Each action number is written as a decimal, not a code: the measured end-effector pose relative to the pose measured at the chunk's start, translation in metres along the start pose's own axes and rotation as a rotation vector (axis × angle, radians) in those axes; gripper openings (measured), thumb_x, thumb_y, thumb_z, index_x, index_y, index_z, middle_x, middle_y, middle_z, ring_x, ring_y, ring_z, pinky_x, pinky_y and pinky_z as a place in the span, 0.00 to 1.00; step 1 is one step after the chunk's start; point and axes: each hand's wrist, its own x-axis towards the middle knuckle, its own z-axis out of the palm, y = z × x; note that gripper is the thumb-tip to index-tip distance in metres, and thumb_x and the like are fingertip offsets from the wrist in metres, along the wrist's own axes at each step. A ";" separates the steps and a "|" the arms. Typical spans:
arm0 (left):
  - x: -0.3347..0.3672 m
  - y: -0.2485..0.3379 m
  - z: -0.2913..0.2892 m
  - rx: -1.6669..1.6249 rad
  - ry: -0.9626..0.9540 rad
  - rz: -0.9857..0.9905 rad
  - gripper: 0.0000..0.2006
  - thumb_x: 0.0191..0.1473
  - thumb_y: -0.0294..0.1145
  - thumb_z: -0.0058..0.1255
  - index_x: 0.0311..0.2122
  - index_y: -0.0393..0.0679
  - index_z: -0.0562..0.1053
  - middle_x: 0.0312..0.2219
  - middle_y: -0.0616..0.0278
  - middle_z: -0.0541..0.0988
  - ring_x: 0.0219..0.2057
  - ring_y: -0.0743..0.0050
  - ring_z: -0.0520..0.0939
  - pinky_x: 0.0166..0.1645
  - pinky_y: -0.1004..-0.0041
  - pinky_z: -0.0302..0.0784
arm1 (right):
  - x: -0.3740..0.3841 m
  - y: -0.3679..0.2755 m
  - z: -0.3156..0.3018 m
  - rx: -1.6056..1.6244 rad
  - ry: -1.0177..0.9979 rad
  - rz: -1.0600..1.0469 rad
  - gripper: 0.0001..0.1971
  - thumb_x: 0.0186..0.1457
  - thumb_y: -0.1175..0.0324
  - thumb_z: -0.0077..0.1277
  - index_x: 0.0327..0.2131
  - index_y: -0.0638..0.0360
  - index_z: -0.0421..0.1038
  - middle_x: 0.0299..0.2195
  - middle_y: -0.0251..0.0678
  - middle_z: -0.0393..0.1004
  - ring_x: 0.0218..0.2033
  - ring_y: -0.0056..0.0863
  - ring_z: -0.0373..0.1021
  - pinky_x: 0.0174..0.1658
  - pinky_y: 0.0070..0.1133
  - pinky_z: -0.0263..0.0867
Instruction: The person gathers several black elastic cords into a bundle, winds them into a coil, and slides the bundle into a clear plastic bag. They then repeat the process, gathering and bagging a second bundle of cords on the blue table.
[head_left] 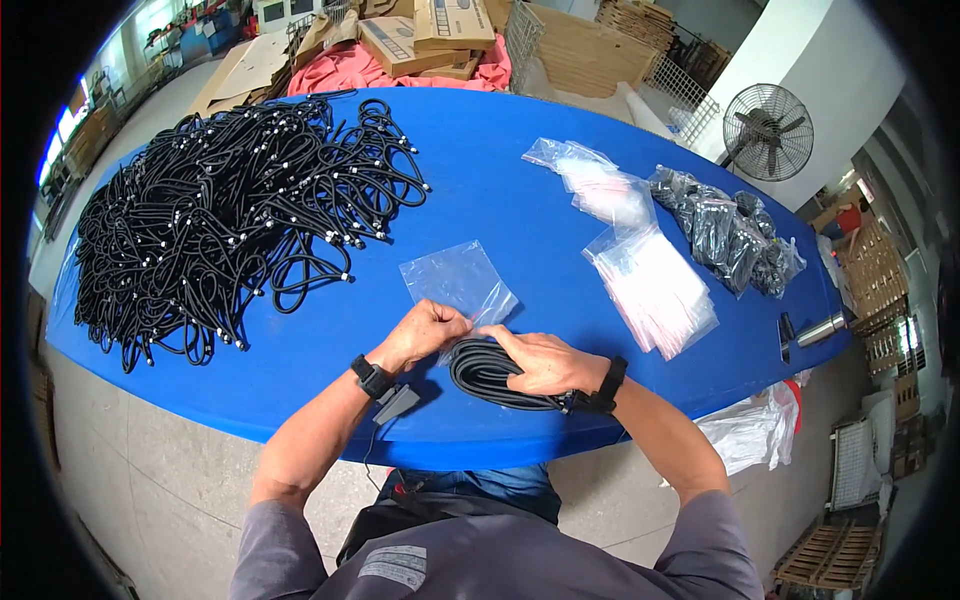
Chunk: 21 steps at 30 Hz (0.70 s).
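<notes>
Pinched at its near edge by my left hand (425, 335), a clear plastic bag (458, 280) lies nearly flat on the blue table. My right hand (545, 362) is closed over a coiled bundle of black elastic cord (475, 372), with the index finger stretched toward the bag's edge beside my left fingertips. The bundle rests near the front of the table, just below the bag, and appears to be outside it. My right palm and fingers hide part of the coil.
A big heap of black cord loops with white ends (220, 220) covers the table's left. Stacked clear bags (655, 290) lie right of centre, beside bagged black bundles (725, 230). A small grey device with a cable (398, 402) sits near my left wrist. A fan (768, 132) stands beyond.
</notes>
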 end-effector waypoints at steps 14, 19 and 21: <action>-0.015 0.018 0.008 0.296 0.211 0.181 0.06 0.60 0.24 0.53 0.35 0.35 0.80 0.26 0.64 0.81 0.25 0.82 0.78 0.30 0.76 0.73 | 0.004 -0.018 -0.014 -0.155 -0.150 0.136 0.25 0.51 0.65 0.51 0.48 0.71 0.57 0.31 0.58 0.76 0.38 0.56 0.74 0.42 0.42 0.69; -0.014 0.024 0.007 0.166 0.379 0.243 0.06 0.56 0.19 0.51 0.35 0.36 0.79 0.28 0.59 0.82 0.25 0.77 0.80 0.30 0.74 0.76 | -0.002 -0.008 -0.009 -0.178 -0.109 0.146 0.22 0.51 0.65 0.51 0.44 0.71 0.60 0.32 0.59 0.75 0.37 0.56 0.74 0.41 0.42 0.68; -0.016 0.021 -0.006 0.510 0.346 0.474 0.10 0.53 0.17 0.51 0.39 0.38 0.80 0.30 0.58 0.82 0.27 0.69 0.83 0.31 0.70 0.78 | -0.002 -0.001 -0.006 -0.178 -0.089 0.165 0.21 0.51 0.65 0.50 0.44 0.70 0.60 0.32 0.60 0.75 0.36 0.57 0.73 0.40 0.42 0.67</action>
